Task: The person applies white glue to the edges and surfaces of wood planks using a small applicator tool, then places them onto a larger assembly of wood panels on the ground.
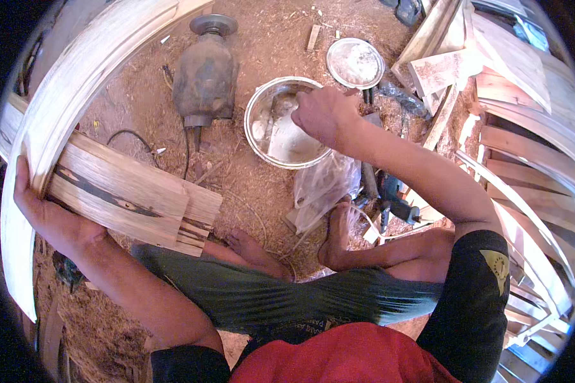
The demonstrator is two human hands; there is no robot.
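On the left, my left hand (57,220) is closed around the long, curved pale wooden piece (76,83), its thumb lying along the outer face. A flat wooden board (124,188) with dark streaks joins or crosses that piece and extends right over my thigh. My right hand (326,116) is over the rim of a round metal can (257,134), fingers curled down into it. White, thick-looking matter (291,142) coats the can's inside. What the right fingers hold, if anything, is hidden behind the hand.
A round white-smeared lid (356,62) lies beyond the can. A dusty motor-like machine (204,80) with a cord stands left of it. Near my feet are a clear plastic bag (326,185) and a power tool (399,207). Slatted wooden pieces (524,147) line the right.
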